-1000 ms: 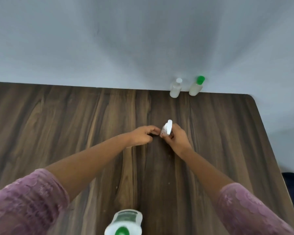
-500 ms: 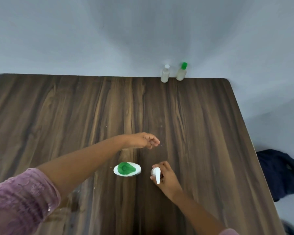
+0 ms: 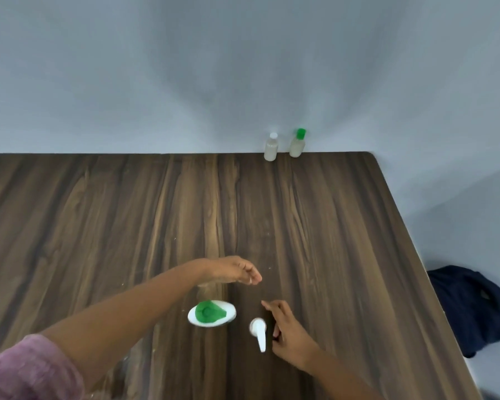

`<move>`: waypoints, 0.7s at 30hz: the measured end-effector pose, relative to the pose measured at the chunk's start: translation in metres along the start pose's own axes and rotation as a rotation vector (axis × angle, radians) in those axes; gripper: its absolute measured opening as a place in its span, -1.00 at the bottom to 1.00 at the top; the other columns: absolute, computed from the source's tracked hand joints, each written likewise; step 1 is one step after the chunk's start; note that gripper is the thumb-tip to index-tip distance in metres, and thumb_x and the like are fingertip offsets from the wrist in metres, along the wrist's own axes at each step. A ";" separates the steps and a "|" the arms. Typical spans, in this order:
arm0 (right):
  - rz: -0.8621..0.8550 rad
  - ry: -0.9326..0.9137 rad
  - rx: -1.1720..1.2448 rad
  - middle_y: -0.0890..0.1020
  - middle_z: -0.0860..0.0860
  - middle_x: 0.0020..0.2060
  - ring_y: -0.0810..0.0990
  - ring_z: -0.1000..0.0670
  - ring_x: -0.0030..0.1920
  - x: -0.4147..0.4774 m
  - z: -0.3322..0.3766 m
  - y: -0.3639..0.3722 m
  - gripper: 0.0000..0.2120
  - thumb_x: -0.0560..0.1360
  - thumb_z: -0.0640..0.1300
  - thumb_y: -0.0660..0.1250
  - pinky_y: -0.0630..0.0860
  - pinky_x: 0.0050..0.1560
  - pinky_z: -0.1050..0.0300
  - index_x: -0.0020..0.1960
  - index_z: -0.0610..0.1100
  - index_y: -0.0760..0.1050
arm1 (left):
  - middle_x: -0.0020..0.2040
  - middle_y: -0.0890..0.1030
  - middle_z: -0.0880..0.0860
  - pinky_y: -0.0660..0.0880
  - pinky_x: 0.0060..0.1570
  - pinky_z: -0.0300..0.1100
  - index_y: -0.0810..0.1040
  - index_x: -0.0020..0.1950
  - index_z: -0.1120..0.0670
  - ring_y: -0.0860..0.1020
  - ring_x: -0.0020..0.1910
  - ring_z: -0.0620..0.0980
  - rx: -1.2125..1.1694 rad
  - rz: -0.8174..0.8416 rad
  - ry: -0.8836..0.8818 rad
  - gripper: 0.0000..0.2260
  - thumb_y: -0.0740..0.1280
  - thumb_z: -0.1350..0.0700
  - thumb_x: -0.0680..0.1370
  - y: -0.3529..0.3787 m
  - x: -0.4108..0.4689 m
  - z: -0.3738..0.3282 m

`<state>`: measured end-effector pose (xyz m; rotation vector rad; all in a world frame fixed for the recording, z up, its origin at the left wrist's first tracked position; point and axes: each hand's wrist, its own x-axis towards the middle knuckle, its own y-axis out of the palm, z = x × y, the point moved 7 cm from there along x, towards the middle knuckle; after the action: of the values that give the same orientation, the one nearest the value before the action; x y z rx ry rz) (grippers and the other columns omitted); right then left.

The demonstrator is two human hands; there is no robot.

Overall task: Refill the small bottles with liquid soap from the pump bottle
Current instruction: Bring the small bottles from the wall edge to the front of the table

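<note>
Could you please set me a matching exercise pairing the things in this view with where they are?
Things: 1 pump bottle; 2 green-capped small bottle; 3 flip-cap small bottle; 4 dark cloth.
Places: A beside the right hand; B off the table, right; C far edge, by the wall; D just nearer than the left hand.
Pairs: 1-D; 2-C; 3-A; 4-B.

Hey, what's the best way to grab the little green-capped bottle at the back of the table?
Pinch the green-capped bottle round its body, below its cap, coming from the front or from its right. It stands upright with the wall right behind it and the white-capped bottle close on its left.
</note>
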<state>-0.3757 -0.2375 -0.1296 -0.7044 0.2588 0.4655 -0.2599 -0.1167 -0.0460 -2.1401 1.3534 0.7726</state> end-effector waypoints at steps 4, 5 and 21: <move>-0.066 -0.004 0.012 0.28 0.11 0.19 0.45 0.20 -0.22 0.016 -0.018 -0.048 -0.32 0.32 -0.33 0.18 0.36 -0.18 0.45 0.41 -0.01 0.20 | 0.27 0.53 0.05 0.31 0.35 -0.12 0.47 0.27 0.09 0.47 0.27 -0.05 -0.127 -0.100 0.030 -0.75 0.21 0.20 0.59 -0.028 0.009 0.005; -0.128 0.002 0.020 0.34 0.08 0.16 0.46 0.20 -0.25 0.026 -0.021 -0.065 -0.35 0.32 -0.35 0.20 0.36 -0.19 0.46 0.36 0.03 0.25 | 0.25 0.53 0.03 0.31 0.33 -0.12 0.47 0.26 0.07 0.47 0.26 -0.07 -0.165 -0.146 0.042 -0.75 0.22 0.20 0.59 -0.039 0.012 0.003; -0.783 0.229 0.432 0.45 -0.01 0.17 0.49 0.02 0.10 0.293 0.024 -0.261 -0.49 0.47 -0.22 0.40 0.43 0.12 0.15 0.36 -0.18 0.31 | 0.37 0.39 0.08 0.35 0.32 -0.08 0.29 0.41 0.11 0.38 0.31 0.04 -0.390 -0.676 0.172 -0.54 0.20 0.34 0.52 -0.248 0.140 -0.091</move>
<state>0.0090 -0.3011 -0.0768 -0.3840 0.2647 -0.4140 0.0343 -0.1703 -0.0513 -2.7789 0.4817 0.6073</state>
